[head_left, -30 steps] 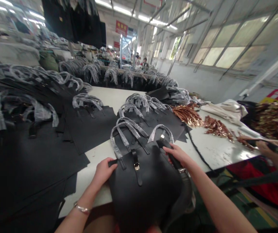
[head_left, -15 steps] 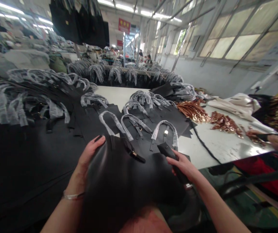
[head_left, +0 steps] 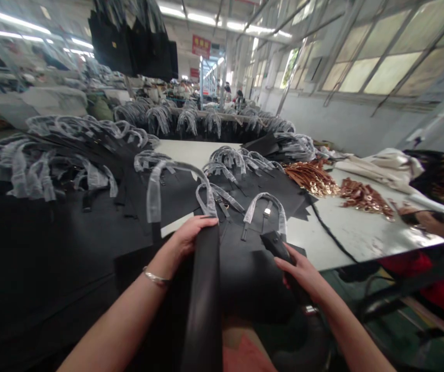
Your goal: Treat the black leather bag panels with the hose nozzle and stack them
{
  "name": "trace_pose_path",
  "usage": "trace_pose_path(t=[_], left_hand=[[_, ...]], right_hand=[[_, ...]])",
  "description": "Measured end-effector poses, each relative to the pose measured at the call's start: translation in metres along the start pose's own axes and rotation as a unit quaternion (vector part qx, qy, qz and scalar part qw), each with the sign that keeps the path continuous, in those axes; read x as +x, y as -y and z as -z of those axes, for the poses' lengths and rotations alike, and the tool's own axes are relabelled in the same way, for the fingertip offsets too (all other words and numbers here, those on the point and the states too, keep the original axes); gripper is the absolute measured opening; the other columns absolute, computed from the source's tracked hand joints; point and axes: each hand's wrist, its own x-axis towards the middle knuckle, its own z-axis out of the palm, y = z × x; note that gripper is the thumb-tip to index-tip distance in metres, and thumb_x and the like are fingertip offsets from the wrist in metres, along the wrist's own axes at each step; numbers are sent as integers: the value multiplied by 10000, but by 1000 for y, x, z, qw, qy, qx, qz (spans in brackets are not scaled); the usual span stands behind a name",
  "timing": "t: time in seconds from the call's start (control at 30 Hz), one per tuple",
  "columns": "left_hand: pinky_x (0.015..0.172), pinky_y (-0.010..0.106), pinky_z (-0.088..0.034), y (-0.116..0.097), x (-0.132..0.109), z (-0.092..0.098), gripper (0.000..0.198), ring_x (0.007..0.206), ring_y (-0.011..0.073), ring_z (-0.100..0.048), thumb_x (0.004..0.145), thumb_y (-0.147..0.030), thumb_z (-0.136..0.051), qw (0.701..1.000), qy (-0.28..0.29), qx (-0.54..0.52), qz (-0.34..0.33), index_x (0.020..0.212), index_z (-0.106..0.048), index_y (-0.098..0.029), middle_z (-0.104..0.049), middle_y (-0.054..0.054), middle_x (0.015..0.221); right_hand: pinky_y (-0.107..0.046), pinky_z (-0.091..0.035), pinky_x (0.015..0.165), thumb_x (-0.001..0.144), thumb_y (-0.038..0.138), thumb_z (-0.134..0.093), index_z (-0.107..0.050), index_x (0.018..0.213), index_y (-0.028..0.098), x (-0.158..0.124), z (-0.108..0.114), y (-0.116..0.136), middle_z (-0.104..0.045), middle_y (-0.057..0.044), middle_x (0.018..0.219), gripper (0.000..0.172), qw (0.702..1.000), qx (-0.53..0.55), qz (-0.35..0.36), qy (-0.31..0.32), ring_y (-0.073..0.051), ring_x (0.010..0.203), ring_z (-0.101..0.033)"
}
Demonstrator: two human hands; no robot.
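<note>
The white tabletop (head_left: pixel 369 233) is carrying many black bag panels, and a broad pile (head_left: pixel 51 253) is filling the left side. Handles in clear plastic wrap are already standing on the piled panels, so the handle work is looking finished. One held panel (head_left: pixel 206 294) is standing nearly edge-on in front of the person, apart from the pile; the left hand (head_left: pixel 188 232) is grasping its upper edge. Another panel (head_left: pixel 241 271) is lying just to the right, with its wrapped handle (head_left: pixel 266 199) in place. The right hand (head_left: pixel 300 271) is gripping a black nozzle tool (head_left: pixel 278 245) above that panel, apart from the held one. Judging by the number lying about, much handling is seemingly remaining, though nothing is marking treated panels from untreated ones. Brown straps (head_left: pixel 315 178) with gold-coloured fittings are lying in bunches farther right, unattached. A small buckle (head_left: pixel 267 211) is showing near the right-hand handle.

The held panel's faces are mostly turning out of sight, and its lower end is running out of the picture. The tool's hose is fading into shadow below. At the right edge, a co-worker's hand (head_left: pixel 434 226) is blurring, so what it is holding is unclear.
</note>
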Motion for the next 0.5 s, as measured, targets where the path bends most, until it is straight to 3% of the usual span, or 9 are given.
trace_pose_path(t=[0.07,0.13,0.23,0.33,0.4,0.5], left_hand=[[635,278,-527,39,19,-3,270,656,162,-649,764,-373,-661,996,-30,80,-3,853,-630,-120,-689,76,797],[725,312,-526,71,25,1,277,773,190,-660,821,-393,-586,973,-56,221,-38,901,-634,-131,-685,84,865],[873,359,-493,104,12,9,226,923,214,-638,838,-281,-554,895,-77,406,-169,1004,-631,-150,-662,97,1012],[985,390,-440,131,-10,11,212,1094,234,-560,827,-185,-559,811,-96,499,-289,1025,-631,-168,-600,104,1164],[998,420,-432,148,-21,9,201,1134,252,-523,830,-170,-561,770,-116,541,-317,1016,-636,-167,-585,110,1175],[943,436,-467,169,-27,8,203,1079,255,-538,847,-165,-546,737,-144,575,-324,1031,-631,-157,-595,118,1121]], right_hand=[[-234,-466,417,789,463,-631,-311,1453,173,-4,-2,4,-545,72,470,792,1000,-15,-7,12,-152,425,-564],[-226,-458,410,792,453,-631,-310,1459,177,-8,-8,9,-549,71,481,790,999,-26,-19,33,-144,420,-556],[-212,-447,399,793,422,-638,-317,1462,195,-11,-20,14,-558,68,526,776,994,-32,-32,97,-124,415,-542],[-200,-446,400,800,401,-639,-363,1440,221,-9,-33,17,-578,54,591,720,983,-40,-37,175,-107,426,-541],[-195,-447,398,801,396,-641,-392,1422,229,-7,-40,19,-590,43,631,689,974,-54,-50,213,-102,433,-547],[-196,-451,392,795,397,-645,-431,1388,251,-1,-48,24,-602,33,685,648,963,-81,-65,247,-102,437,-558]])
